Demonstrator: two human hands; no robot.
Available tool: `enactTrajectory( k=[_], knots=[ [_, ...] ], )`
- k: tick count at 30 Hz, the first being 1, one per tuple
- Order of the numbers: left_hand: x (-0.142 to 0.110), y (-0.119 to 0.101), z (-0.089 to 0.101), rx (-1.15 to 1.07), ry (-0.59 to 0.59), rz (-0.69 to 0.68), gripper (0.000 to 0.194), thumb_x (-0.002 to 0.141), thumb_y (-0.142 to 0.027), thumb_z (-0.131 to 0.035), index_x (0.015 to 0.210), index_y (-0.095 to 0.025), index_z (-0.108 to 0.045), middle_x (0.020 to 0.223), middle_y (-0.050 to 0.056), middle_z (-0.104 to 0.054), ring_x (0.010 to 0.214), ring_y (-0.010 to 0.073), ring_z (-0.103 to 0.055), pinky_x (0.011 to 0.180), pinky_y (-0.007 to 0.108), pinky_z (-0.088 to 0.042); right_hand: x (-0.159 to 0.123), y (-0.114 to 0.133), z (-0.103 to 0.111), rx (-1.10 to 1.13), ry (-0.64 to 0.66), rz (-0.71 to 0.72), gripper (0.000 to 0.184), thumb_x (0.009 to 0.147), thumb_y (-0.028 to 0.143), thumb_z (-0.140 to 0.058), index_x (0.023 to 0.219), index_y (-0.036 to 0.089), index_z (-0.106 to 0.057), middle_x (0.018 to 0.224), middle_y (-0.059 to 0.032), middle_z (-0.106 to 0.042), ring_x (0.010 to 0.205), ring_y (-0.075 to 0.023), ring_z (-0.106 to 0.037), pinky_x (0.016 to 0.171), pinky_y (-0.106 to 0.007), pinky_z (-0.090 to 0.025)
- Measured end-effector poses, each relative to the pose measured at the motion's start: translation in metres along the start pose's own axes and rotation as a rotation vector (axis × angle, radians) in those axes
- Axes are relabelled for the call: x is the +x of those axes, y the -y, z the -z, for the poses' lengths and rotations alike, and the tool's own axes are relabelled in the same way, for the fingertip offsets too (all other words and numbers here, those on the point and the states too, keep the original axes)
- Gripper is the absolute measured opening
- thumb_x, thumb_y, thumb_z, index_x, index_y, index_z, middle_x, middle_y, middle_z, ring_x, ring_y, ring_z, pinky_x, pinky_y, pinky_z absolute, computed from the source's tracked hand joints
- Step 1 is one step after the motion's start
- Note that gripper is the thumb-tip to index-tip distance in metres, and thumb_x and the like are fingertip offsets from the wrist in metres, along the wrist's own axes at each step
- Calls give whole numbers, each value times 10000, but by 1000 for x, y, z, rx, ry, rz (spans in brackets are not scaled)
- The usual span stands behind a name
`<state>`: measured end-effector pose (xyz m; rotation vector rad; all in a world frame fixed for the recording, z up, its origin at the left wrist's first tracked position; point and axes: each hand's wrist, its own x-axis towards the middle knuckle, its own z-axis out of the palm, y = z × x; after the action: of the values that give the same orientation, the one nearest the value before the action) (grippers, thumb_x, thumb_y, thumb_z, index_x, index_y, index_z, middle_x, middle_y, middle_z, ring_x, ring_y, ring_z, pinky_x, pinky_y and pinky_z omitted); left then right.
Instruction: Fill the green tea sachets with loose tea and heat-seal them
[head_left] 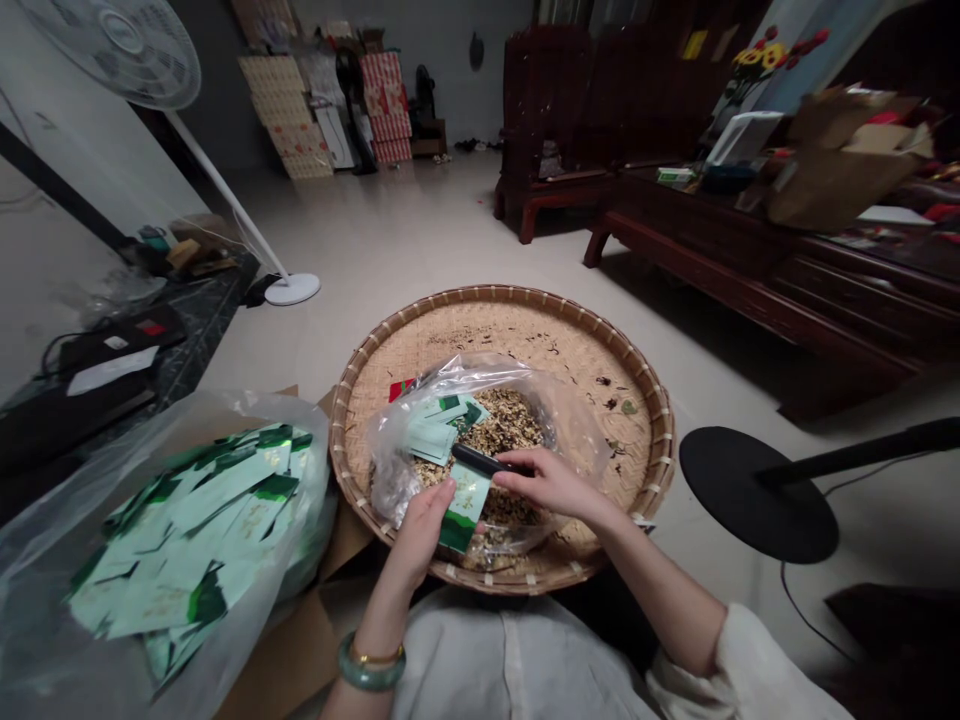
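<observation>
My left hand (pixel 421 532) pinches a small pale green packet (pixel 466 505) with a dark green base, holding it upright. My right hand (pixel 551 482) is closed on a black scoop-like tool (pixel 480 462) whose tip sits at the packet's top. Both hands hover over a clear plastic bag (pixel 420 420) that holds brown dried bits (pixel 510 420) and several more green packets (pixel 439 425). The bag lies in a round woven bamboo tray (pixel 592 350) on my lap.
At my left a big clear bag (pixel 112 520) of several green packets rests in a cardboard box. A white standing fan base (pixel 292 289) is on the floor behind, a black round stand base (pixel 757 492) at right, dark wooden furniture (pixel 750 270) beyond.
</observation>
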<state>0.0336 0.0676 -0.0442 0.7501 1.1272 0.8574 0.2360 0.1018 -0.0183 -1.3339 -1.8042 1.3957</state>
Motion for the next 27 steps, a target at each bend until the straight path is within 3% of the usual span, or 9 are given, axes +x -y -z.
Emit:
enactTrajectory(
  k=[2, 8, 14, 18, 22, 27],
  knots=[
    [0, 0, 0, 4, -1, 3, 544, 700, -586, -665, 961, -108, -668, 748, 69, -724, 636, 220, -683, 475, 271, -516, 0, 2, 0, -44, 5, 57, 331, 830, 429, -564, 921, 146, -709, 785, -25, -683, 689, -157, -558, 637, -252, -410],
    [-1, 0, 1, 19, -9, -5, 535, 693, -587, -667, 937, -111, -673, 741, 63, -722, 636, 223, -684, 483, 275, -521, 1, 3, -1, -79, 16, 81, 348, 849, 433, -529, 903, 141, -711, 740, -5, -657, 660, -141, -526, 613, -236, -378],
    [-1, 1, 1, 17, 5, -4, 536, 708, -585, -654, 946, -105, -667, 705, 55, -714, 571, 204, -665, 474, 276, -511, 0, 0, -1, 115, 95, -142, 431, 801, 515, -561, 967, 131, -667, 601, 22, -551, 431, -78, -389, 405, -204, -283],
    [-2, 0, 0, 34, 13, -27, 526, 723, -583, -640, 932, -101, -665, 717, 59, -713, 559, 196, -656, 481, 276, -507, 0, -3, 1, 263, 162, -165, 481, 772, 589, -573, 946, 145, -636, 580, 44, -510, 376, -52, -352, 352, -188, -254],
    [-2, -1, 0, 42, -11, -52, 513, 725, -585, -635, 907, -106, -663, 718, 56, -710, 580, 196, -653, 492, 271, -502, -1, -6, 4, 296, 123, -164, 453, 781, 610, -547, 788, 160, -592, 588, 36, -523, 372, -53, -376, 342, -186, -267],
    [-1, -1, 2, 92, -12, -53, 514, 719, -598, -631, 862, -106, -670, 657, 42, -687, 569, 188, -634, 524, 275, -501, -1, -2, 4, 112, 46, -123, 392, 816, 535, -543, 871, 157, -634, 607, 15, -561, 440, -84, -415, 415, -211, -309]
  ],
)
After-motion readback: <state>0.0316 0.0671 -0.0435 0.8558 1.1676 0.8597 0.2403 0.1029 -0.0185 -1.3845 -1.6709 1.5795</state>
